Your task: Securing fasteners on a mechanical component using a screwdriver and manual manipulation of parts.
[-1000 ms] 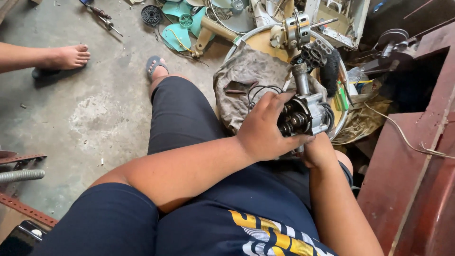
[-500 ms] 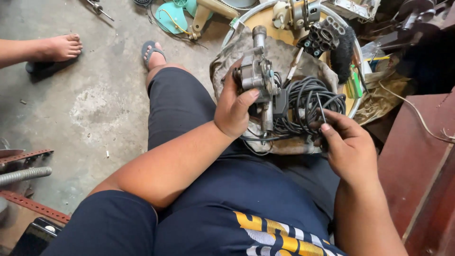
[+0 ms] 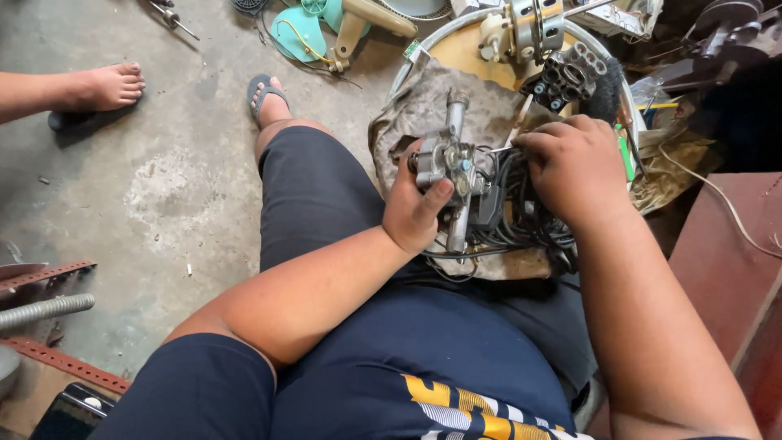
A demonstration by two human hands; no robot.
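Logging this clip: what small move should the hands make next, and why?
Probably lift the black wires clear with the right hand: they bunch against the grey metal mechanism, which the left hand holds upright over the cloth.

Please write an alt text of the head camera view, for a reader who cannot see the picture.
A seated person's left hand grips a grey metal mechanism while the right hand rests on its bundle of black wires, over a dirty cloth. Another person's bare foot rests on the concrete floor.
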